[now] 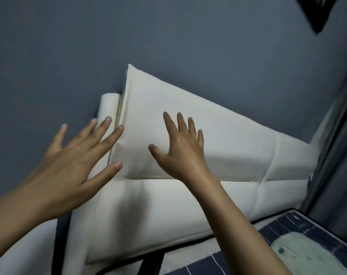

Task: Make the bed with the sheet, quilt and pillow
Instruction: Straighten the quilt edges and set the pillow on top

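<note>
Both my hands are raised in front of a cream padded headboard (218,139) that stands against the wall. My left hand (75,161) is open with fingers spread, hovering by the headboard's left edge. My right hand (182,147) is open too, its fingers spread over the upper cushion panel; whether it touches the panel I cannot tell. Neither hand holds anything. At the lower right lies dark blue bedding with thin white lines (238,261) and a pale green patch (299,251). No pillow is in view.
A grey-blue wall (168,36) fills the background. A grey curtain or window frame (335,135) runs down the right side. A dark object (315,12) hangs at the top right. A dark gap (62,235) shows beside the headboard's left side.
</note>
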